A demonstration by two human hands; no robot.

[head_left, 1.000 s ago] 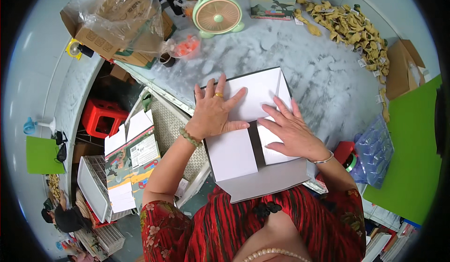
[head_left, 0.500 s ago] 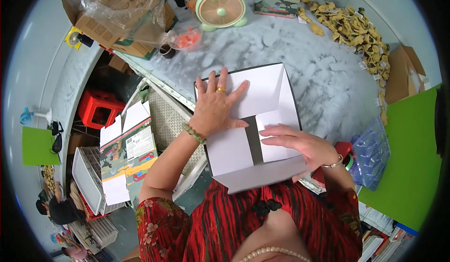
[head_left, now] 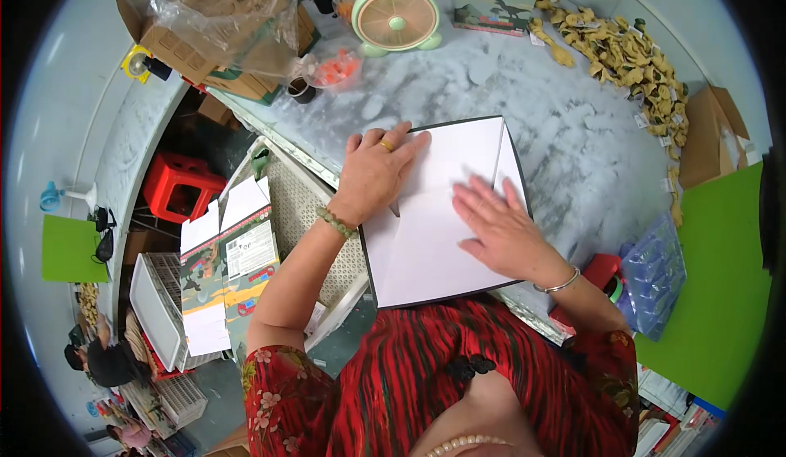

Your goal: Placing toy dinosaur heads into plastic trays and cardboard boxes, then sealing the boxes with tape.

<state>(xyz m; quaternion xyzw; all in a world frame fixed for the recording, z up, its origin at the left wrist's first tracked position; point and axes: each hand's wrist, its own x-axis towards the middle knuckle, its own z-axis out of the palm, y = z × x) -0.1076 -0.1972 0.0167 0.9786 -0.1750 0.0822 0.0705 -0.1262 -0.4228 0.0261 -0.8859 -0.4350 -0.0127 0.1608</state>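
Carton (head_left: 438, 256), white-faced and dark-edged, lies at the near edge of the marbled worktop (head_left: 589, 154), just before the worker's red top (head_left: 434, 351). From here, the left hand (head_left: 377, 175) rests on its upper-left corner, fingers fairly close; the right hand (head_left: 503, 228), fingers slightly spread, covers the middle. Flattening seems underway, probably calling for even palm pressure.

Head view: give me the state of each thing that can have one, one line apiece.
White-lined box, flaps folded inward
Left hand, palm down on the box's left side
Right hand, fingers spread over the box, slightly blurred
Green fan, upright; whether running, cannot tell
Patterned cardboard at left, white flaps unfolded
Right brown carton, open
Upper-left brown carton, draped with clear plastic
Clear bowl, holding orange pieces
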